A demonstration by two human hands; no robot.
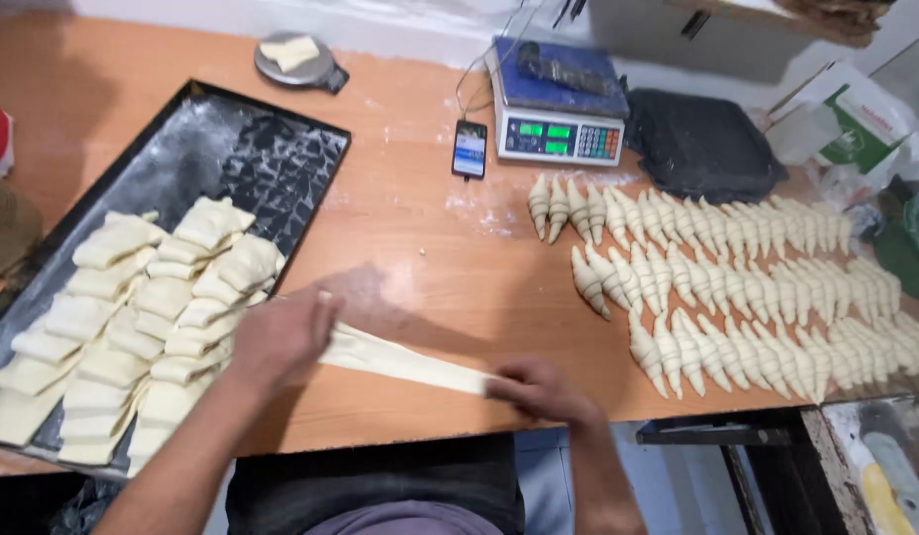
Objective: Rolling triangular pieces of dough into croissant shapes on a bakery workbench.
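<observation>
A long dough strip [400, 361] lies on the tabletop [410, 228], stretched left to right between both hands. The left hand [279, 335] pins its wide end; the right hand [541, 388] pinches the narrow tip.

A bakery production bench, shown by its wooden worktable [420, 248] dusted with flour and by rows of rolled, unbaked croissants [747, 287] laid out along its right side. A black baking tray [232, 149] at left carries stacked cut dough pieces [143, 317]. A digital weighing scale [559, 109] and a small round scale [299, 61] stand along the rear edge.
</observation>
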